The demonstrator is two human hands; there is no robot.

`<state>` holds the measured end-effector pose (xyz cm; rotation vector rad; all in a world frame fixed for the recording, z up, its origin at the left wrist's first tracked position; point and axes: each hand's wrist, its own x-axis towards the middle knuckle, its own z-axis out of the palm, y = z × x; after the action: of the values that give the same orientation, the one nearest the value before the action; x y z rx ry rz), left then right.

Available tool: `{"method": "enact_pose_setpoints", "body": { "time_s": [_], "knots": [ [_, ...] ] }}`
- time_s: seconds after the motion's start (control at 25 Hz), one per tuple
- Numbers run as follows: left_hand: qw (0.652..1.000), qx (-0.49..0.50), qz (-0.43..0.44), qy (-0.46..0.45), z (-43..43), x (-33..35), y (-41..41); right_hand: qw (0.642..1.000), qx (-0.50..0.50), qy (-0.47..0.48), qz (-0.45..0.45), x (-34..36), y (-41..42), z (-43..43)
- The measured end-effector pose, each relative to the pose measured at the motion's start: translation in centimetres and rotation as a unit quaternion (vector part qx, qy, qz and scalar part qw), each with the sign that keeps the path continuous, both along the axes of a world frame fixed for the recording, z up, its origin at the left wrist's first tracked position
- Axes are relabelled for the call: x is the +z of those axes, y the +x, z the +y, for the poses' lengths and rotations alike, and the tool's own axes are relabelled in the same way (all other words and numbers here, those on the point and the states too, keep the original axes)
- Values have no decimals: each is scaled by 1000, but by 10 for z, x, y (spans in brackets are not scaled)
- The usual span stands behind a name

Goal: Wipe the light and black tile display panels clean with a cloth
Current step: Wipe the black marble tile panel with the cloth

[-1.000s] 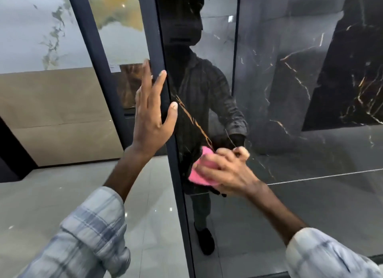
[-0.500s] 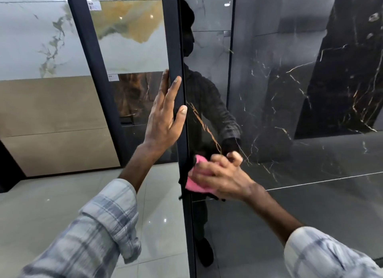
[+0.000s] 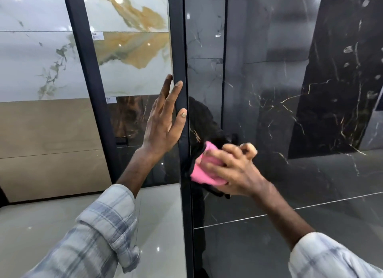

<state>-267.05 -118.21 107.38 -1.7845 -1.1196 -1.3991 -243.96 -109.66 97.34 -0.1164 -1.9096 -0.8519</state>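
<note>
A glossy black tile panel (image 3: 279, 87) with thin gold veins fills the right half of the view. My right hand (image 3: 232, 170) grips a bunched pink cloth (image 3: 202, 171) and presses it against the panel's left side, close to the dark metal frame (image 3: 182, 56). My left hand (image 3: 163, 122) rests on that frame's edge with its fingers straight, thumb on the front face. Behind the frame stands a light tile panel (image 3: 132, 39) with ochre and green veining.
A second dark frame post (image 3: 87, 70) runs diagonally at the left. Beige tile panels (image 3: 47, 143) line the lower left wall. A dark brown tile (image 3: 132, 116) sits under the light panel. Pale glossy floor (image 3: 41, 226) lies below.
The view has tilted up and shifted right. My right hand has kept the pink cloth at the panel's left edge by the frame. My left hand has stayed flat on the frame.
</note>
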Motion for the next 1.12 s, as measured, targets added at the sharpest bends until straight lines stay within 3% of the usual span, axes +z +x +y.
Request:
{"method": "enact_pose_setpoints", "body": {
  "time_s": [0.12, 0.2, 0.28, 0.36, 0.44, 0.52, 0.64, 0.68, 0.8, 0.88, 1.12],
  "knots": [
    [1000, -15, -10, -18, 3, -2, 0, 977, -45, -75, 195, 71, 24, 20],
    [1000, -4, -6, -17, 2, -2, -1, 957, -42, -128, 258, 78, 20, 15],
    [1000, 7, -7, -12, 1, 2, 0, 975, -36, -96, 195, 45, -2, 3],
    [1000, 15, -6, -8, 0, 10, 1, 998, -28, -4, 53, 11, -13, -5],
    [1000, 19, 0, -5, 0, 18, 1, 998, -22, 48, -18, 28, -2, 4],
    [1000, 11, 0, 1, 1, 22, 1, 998, -28, 36, 43, 72, 13, 17],
    [999, -20, -29, 15, 2, 18, 6, 972, -42, -85, 213, 112, 16, 14],
    [998, -33, -38, 21, 2, 15, 8, 971, -48, -81, 220, 104, 6, 7],
    [998, -39, -38, 38, 2, 11, 8, 997, -20, 29, 68, 69, -10, 1],
    [998, -40, -42, 26, 2, 9, 11, 999, -5, 34, 24, 86, 3, 14],
    [997, -44, -60, 18, 10, -12, 24, 978, -22, -40, 204, 205, 7, 19]
  ]
}}
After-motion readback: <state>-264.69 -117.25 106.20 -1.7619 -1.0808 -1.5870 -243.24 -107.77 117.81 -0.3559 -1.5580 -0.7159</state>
